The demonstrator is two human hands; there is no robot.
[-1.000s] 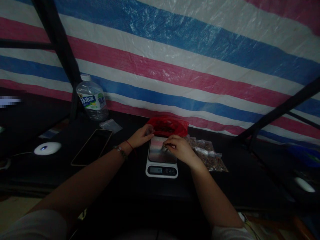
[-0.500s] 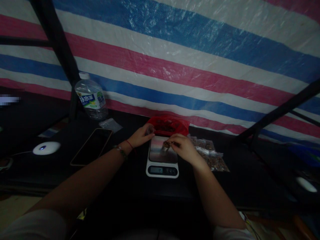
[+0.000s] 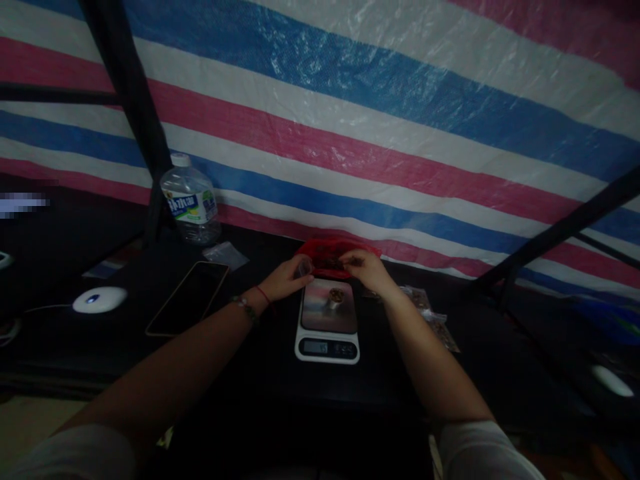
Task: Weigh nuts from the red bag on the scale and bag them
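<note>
A white digital kitchen scale (image 3: 327, 350) with a metal plate lies in front of me. On its plate stands a small cup (image 3: 335, 298) filled with brown bits. My left hand (image 3: 289, 279), at the scale's far left corner, is closed around a small clear plastic cup (image 3: 303, 267). Behind the scale lies an open red plastic bag (image 3: 320, 248) with dark contents. Over the bag's right part, my right hand (image 3: 369, 270) has its fingertips pinched together; what they hold, if anything, is too small to make out.
Several clear zip bags of brown bits (image 3: 420, 299) lie right of the scale, partly behind my right forearm. To the left are a phone (image 3: 190, 298), an empty-looking zip bag (image 3: 226, 255), a large plastic bottle (image 3: 191, 203) and a white mouse-like device (image 3: 100, 299). A striped tarp (image 3: 350, 140) hangs behind.
My right hand has moved from the cup on the scale back to the red bag. My left hand still holds the clear cup. The view has shifted slightly.
</note>
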